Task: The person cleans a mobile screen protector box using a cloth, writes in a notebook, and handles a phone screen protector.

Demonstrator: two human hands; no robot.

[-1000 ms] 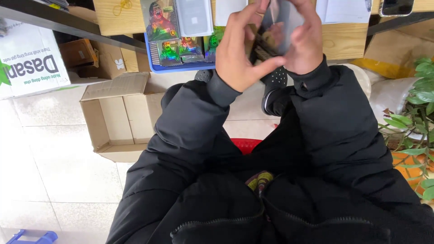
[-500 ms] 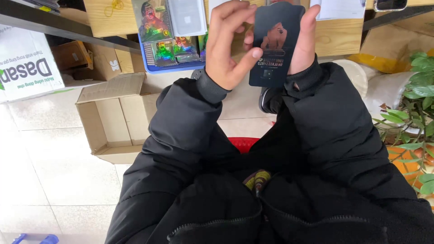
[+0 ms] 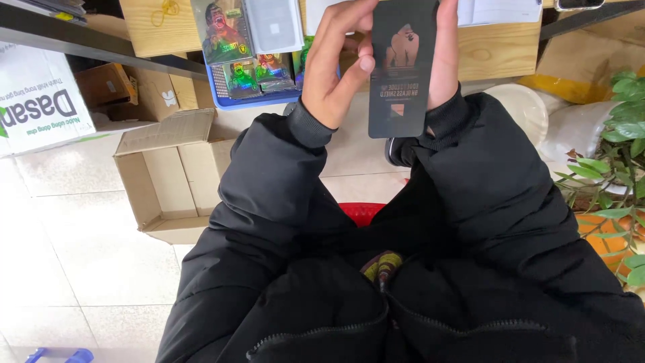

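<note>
Both hands hold a flat black packet — a slim rectangular sleeve with a dark ape figure printed on its face — upright in front of the wooden desk. Its long axis runs up and down, its lower end hanging just above the black jacket cuffs. The left hand grips the packet's left edge, thumb on the face and fingers curled behind; the right hand clasps the right edge, mostly hidden behind it. Both sit equally close — one on each long side. Left of the packet, a blue tray holds similar colourful packets; below-left, an open cardboard box sits on the tiled floor.
</note>
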